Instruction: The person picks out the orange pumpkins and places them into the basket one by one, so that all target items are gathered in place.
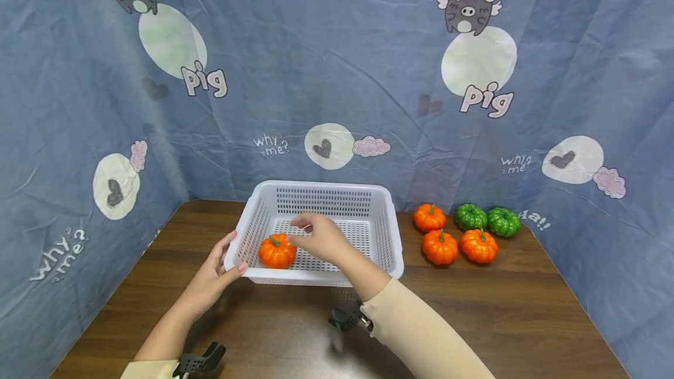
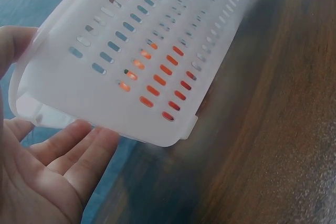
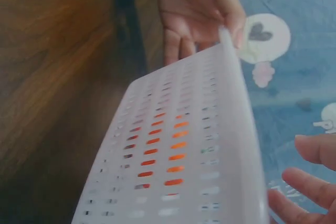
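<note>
A white perforated plastic basket (image 1: 326, 276) sits on the wooden table. Its front left corner is held by my left hand (image 1: 213, 274), with the thumb over the rim and the other fingers along the outside of the end wall. Inside, at the left, lies an orange mini pumpkin (image 1: 277, 252) with a green stem. Over the basket, just right of that pumpkin, is my right hand (image 1: 321, 238), its fingers loosely bent and holding nothing. The right wrist view shows this hand's fingers (image 3: 310, 184) apart beyond the rim, while the pumpkin's orange shows through the wall slots.
Right of the basket stand several more mini pumpkins: orange ones (image 1: 440, 247) and two green ones (image 1: 503, 222) behind. A blue printed cloth (image 1: 326, 75) hangs around the back and sides of the table (image 1: 474, 303).
</note>
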